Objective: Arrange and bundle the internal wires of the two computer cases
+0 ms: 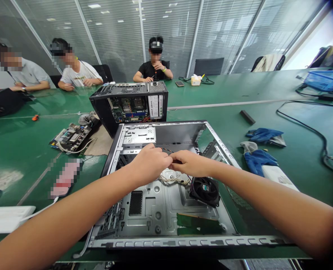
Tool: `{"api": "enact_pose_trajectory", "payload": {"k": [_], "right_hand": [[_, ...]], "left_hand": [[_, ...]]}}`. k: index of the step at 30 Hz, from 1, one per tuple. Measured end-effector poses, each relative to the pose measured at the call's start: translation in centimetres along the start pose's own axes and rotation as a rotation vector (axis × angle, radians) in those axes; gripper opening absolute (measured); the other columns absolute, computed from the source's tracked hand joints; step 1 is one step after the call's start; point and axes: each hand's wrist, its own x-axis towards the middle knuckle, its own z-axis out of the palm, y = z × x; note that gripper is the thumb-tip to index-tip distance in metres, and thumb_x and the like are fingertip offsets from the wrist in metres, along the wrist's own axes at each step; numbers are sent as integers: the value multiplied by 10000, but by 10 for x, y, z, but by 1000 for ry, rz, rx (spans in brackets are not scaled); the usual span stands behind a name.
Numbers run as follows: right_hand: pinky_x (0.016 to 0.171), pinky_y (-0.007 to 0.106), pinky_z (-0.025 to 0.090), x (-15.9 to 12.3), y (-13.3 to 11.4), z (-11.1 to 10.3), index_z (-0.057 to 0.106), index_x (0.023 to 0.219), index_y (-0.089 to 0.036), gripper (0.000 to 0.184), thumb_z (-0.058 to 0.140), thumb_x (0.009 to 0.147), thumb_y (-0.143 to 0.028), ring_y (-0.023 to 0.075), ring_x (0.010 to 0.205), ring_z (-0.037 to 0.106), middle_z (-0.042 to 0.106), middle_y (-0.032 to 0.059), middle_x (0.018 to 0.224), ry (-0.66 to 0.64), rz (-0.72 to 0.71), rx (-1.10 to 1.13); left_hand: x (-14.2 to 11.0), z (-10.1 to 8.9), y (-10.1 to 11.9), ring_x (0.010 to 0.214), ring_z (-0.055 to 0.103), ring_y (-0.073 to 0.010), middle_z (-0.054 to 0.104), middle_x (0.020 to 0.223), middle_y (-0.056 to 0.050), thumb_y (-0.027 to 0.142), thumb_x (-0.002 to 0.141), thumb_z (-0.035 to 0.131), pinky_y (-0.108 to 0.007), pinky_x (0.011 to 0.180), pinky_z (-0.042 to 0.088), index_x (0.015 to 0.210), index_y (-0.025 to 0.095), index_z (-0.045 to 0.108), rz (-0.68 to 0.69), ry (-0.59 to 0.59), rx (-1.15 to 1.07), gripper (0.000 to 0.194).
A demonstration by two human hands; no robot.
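Observation:
Both of my hands are over an open computer case that lies on its side with its bare metal floor showing. My left hand is closed and my right hand pinches close against it, fingertips meeting. A thin dark and orange cable runs between them; the fingers partly cover it. Below the right hand, a black cooling fan rests tilted in the case, near a twisted bundle of pale wires. Green memory sticks lie on the case floor near the front edge.
Behind stands another computer case with its motherboard showing. A loose circuit board, a pink phone and a white charger are at left. Blue gloves and black cables lie at right. Several people sit across the table.

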Motion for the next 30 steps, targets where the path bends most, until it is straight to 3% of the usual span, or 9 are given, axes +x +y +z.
{"api": "enact_pose_trajectory", "payload": {"k": [7,15,22,30], "right_hand": [[589,274,303,-1,0,-3,515,724,-182,137,507,859,-205,126,609,418,520,-15,641,-23,28,-2],[609,274,313,-1,-1,-3,515,702,-181,133,494,831,-162,124,616,407,512,-21,634,-2,23,-7],[604,273,320,-1,-1,-2,539,715,-175,174,502,868,-250,125,632,409,536,-7,668,-23,8,-12],[632,280,365,-1,1,-1,576,778,-168,119,481,848,-187,144,680,508,623,25,754,-45,-2,11]], "left_hand": [[0,0,0,716,583,-177,671,729,-22,65,821,573,-323,667,323,826,179,622,4,-27,4,125],[1,8,-1,694,566,-178,654,764,-51,130,912,503,-324,629,360,840,160,616,30,56,14,137],[2,5,-1,723,590,-179,660,727,-27,75,834,586,-310,622,341,789,173,595,26,5,8,108],[3,-2,1,733,588,-180,678,742,-22,72,811,602,-317,627,309,806,179,603,-4,-68,11,108]]}}
